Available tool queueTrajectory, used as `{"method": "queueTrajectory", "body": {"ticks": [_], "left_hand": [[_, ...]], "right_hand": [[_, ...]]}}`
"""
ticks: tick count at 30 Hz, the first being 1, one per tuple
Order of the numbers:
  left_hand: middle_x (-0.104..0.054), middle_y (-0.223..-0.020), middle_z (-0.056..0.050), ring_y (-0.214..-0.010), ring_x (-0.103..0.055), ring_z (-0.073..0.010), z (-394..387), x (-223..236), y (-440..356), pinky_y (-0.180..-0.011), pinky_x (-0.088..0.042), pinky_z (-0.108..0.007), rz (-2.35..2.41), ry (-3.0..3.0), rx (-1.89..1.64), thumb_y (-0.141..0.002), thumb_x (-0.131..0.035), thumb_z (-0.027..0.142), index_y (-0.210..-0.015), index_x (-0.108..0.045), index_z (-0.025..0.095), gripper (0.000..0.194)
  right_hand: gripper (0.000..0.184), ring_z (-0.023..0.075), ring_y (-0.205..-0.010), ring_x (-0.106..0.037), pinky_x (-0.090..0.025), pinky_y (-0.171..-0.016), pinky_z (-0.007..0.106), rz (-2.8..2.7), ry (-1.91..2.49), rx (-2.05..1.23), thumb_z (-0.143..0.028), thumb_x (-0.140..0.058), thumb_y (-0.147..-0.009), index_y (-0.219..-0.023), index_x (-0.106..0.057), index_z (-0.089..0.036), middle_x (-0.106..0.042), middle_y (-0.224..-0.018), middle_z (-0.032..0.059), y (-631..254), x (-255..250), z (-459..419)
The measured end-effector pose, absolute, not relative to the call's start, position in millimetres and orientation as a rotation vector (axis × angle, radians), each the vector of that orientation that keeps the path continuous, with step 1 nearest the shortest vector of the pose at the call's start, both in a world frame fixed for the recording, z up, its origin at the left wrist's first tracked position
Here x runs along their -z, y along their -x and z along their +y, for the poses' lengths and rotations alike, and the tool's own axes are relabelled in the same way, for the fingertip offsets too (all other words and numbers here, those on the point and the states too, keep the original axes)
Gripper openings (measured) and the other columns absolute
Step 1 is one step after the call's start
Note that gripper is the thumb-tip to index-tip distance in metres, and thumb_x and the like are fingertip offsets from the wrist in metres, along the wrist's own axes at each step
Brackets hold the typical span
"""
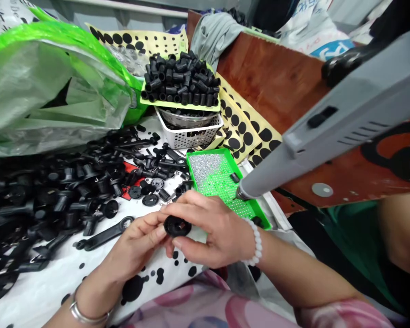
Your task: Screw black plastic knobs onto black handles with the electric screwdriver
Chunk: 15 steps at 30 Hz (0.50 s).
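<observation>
The bench carries a large plastic bag at the far left. A white basket holds a steel bowl, and a yellow tray piled with black sleeves rests on top. A green tray holds small silver parts. Loose black parts cover the bench's left side. The left hand and right hand are together, gripping a black disc between them, above the bench and just beside the green tray.

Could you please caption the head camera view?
Left hand and right hand hold a black plastic disc over black parts.
</observation>
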<state>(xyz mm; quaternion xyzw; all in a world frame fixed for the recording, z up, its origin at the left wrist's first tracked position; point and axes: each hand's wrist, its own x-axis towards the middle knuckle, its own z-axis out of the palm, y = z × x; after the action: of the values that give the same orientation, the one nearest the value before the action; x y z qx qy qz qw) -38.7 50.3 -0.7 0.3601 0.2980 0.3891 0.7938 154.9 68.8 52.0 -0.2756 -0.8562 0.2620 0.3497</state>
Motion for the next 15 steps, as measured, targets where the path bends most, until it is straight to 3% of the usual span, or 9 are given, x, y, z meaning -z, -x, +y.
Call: {"method": "queueTrajectory", "body": {"ticks": [10, 15], "left_hand": [[-0.071, -0.081, -0.003, -0.060, -0.062, -0.0105, 46, -4, 39, -0.061, -0.050, -0.021, 0.643, -0.748, -0.882, -0.082, -0.067, 0.028, -0.100, -0.073, 0.024, 0.019], [-0.068, -0.069, -0.001, -0.059, -0.061, -0.0114, 43, -2, 37, -0.065, -0.050, -0.023, 0.723, -0.776, -0.911, -0.082, -0.066, 0.030, -0.101, -0.072, 0.024, 0.020]], "right_hand": [[0.026, 0.0109, -0.066, -0.051, -0.044, -0.058, 0.025, -2.088, 0.840, -0.565, -0.028, -0.065, -0.079, -0.097, -0.057, -0.012, -0.060, -0.078, 0.0034, -146, -54, 61], [0.026, 0.0071, -0.055, -0.046, -0.041, -0.052, 0.022, -1.963, 0.944, -0.593, -0.023, -0.063, -0.077, -0.099, -0.056, -0.011, -0.058, -0.073, 0.0009, -139, -47, 52]]}}
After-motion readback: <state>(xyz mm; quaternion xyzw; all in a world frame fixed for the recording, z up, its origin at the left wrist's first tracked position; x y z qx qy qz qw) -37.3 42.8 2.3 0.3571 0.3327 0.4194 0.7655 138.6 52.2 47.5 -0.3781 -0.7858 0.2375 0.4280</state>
